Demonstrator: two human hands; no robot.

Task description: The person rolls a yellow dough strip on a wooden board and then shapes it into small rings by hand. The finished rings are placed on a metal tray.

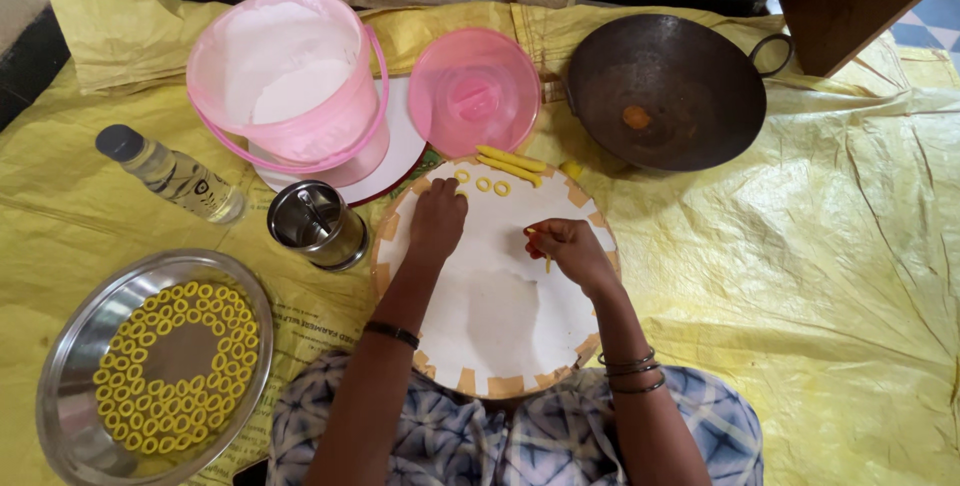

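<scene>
Shaping small rings of yellow dough, the person worked on a round white board [500, 316] that lay before their knees on a yellow sheet [820, 276]. The left hand [437, 221] rested knuckles-up near the board's far edge, fingers curled down onto the surface beside a partly hidden ring; whether it pinched anything could not be told. The right hand [572, 249] held a thin strip of dough [547, 262] pinched between thumb and fingertips, the fingers drawn narrow and the strip's end hanging just above the board. Three finished rings [482, 183] lay in a row at the board's far edge, with two dough sticks [512, 163] just beyond them.

For a neat ring, the strip likely needed an even thickness and ends pressed firmly together, with light pressure so the soft dough kept its shape; the floured board probably kept it from sticking.

Around the board stood a steel cup [315, 223] touching its left rim, a pink bucket [290, 81] of white flour on a white plate, its pink lid [473, 91] beside it, a dark iron pan [665, 91] to the far right, and a clear bottle [170, 173] lying to the left. A steel tray [75, 346] at near left held many rings in curved rows. The steel cup stood between the board and that tray.
</scene>
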